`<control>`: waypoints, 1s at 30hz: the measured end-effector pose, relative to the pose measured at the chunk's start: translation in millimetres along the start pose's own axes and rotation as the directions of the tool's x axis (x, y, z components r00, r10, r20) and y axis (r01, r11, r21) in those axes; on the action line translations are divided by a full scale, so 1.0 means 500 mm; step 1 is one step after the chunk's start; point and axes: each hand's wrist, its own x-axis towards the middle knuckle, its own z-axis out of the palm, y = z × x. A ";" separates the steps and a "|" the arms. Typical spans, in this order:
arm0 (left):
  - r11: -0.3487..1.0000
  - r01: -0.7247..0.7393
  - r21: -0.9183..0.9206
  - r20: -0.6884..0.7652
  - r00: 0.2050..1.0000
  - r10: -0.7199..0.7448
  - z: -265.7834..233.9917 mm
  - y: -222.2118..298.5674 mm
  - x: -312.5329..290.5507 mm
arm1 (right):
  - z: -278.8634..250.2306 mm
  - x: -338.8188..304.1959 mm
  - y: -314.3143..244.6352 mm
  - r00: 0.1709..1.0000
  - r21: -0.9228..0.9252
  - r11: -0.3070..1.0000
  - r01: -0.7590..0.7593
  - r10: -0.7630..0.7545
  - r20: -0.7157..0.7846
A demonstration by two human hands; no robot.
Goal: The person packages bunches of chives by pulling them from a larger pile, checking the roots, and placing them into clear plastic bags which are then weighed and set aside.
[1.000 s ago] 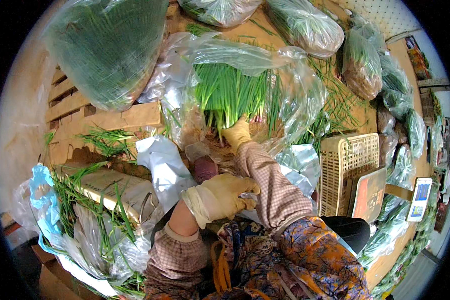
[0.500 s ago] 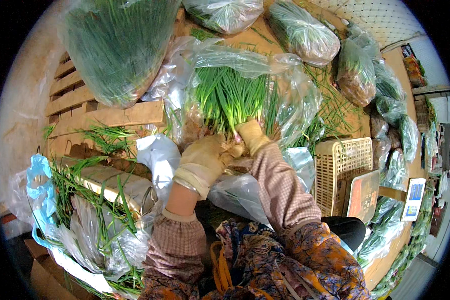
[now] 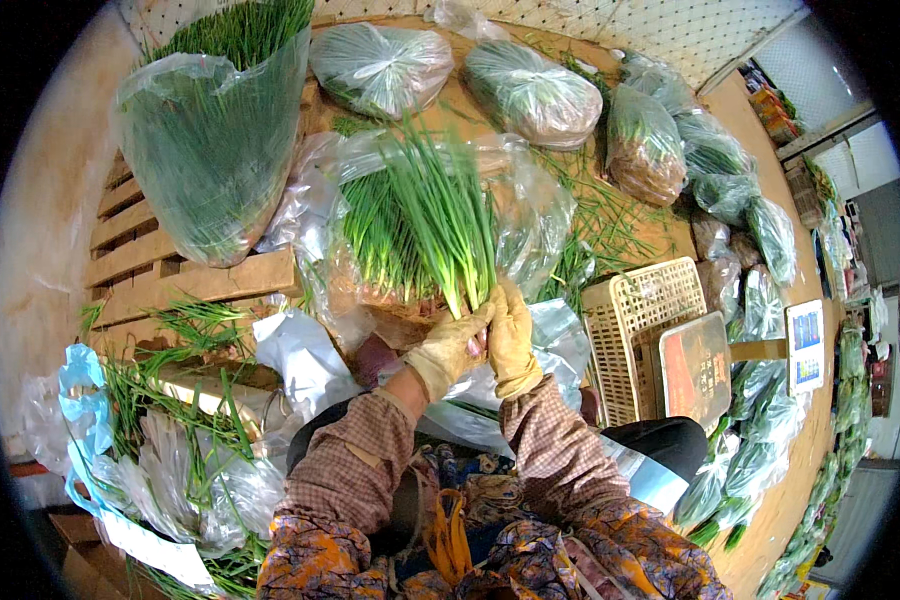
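A bunch of green onions (image 3: 440, 215) stands slanted between my gloved hands, its leaves fanning away from me. My left hand (image 3: 447, 352) is closed around the pale lower ends, where a bit of reddish bulb shows. From the other side my right hand (image 3: 513, 338) closes on the same stems, and its fingertips are partly hidden. Just beyond, an opened clear plastic bag (image 3: 540, 235) lies spread around more green onions (image 3: 378, 232), whose brown roots point toward me.
A tall bag of green onions (image 3: 205, 155) leans on a wooden pallet (image 3: 185, 285) at far left. Tied bags (image 3: 535, 95) line the back and right. At right are a cream plastic basket (image 3: 645, 300) and a scale with a white display (image 3: 804, 345). Loose leaves (image 3: 630, 215) litter the board.
My hands have lifted the bunch out of the opened bag and drawn it nearer to me. The head view has shifted, so the surroundings sit further left.
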 end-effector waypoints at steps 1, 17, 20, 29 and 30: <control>1.000 0.010 0.003 0.007 1.000 -0.010 -0.001 -0.005 -0.003 | -0.009 -0.004 -0.004 1.000 -0.021 1.000 0.023 -0.022 0.011; 0.977 0.032 0.212 0.084 0.995 -0.051 -0.046 -0.037 0.000 | -0.063 0.008 -0.161 0.942 -0.720 0.611 0.329 -0.154 0.299; 0.988 0.096 0.118 0.062 0.993 -0.103 -0.051 -0.032 -0.001 | -0.065 0.011 -0.148 0.956 -0.694 0.669 0.266 -0.090 0.280; 0.954 0.241 -0.177 0.031 0.971 -0.239 -0.018 -0.010 -0.014 | -0.069 0.034 -0.162 0.919 -0.167 0.936 -0.309 0.340 0.202; 0.902 0.311 -0.300 0.023 0.947 -0.319 -0.008 -0.005 -0.019 | -0.073 0.037 -0.162 0.916 -0.136 0.937 -0.320 0.343 0.208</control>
